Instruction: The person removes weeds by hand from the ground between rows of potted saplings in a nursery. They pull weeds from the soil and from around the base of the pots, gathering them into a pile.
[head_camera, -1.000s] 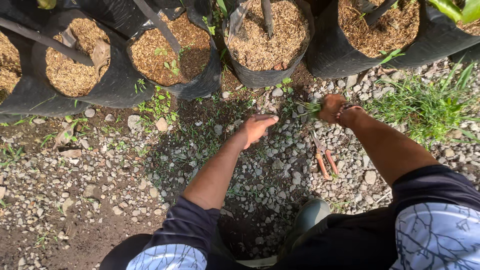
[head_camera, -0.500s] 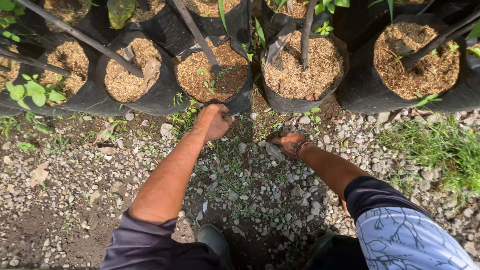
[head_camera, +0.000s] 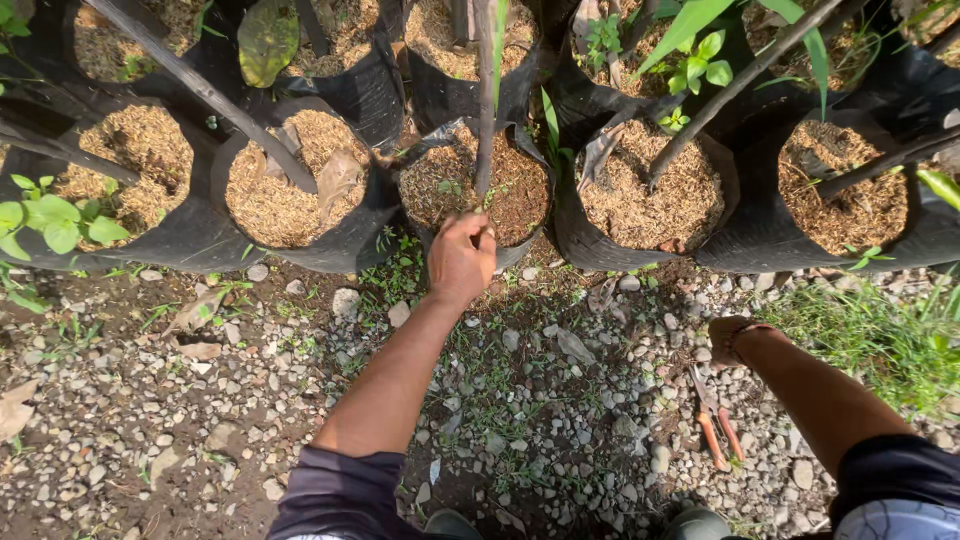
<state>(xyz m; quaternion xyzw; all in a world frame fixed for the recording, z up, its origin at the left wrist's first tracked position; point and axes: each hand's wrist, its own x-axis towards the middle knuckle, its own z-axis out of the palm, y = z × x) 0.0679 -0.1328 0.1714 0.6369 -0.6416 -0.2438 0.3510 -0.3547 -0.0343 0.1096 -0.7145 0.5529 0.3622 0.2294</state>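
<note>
Left hand (head_camera: 461, 258) reaching forward, arm outstretched, fingers pinching at rim of black grow bag (head_camera: 478, 182) beside thin stem (head_camera: 485, 100) | right hand (head_camera: 727, 340) resting curled on gravel (head_camera: 560, 400), finger state unclear | orange-handled pruners (head_camera: 716, 425) lying just beside.

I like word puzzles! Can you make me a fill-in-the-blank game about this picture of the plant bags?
1. The left hand reaches into a ____ grow bag.
2. The right hand rests low on the ____.
3. The pruning shears near it have ____ handles.

Missing words: black; gravel; orange
</note>
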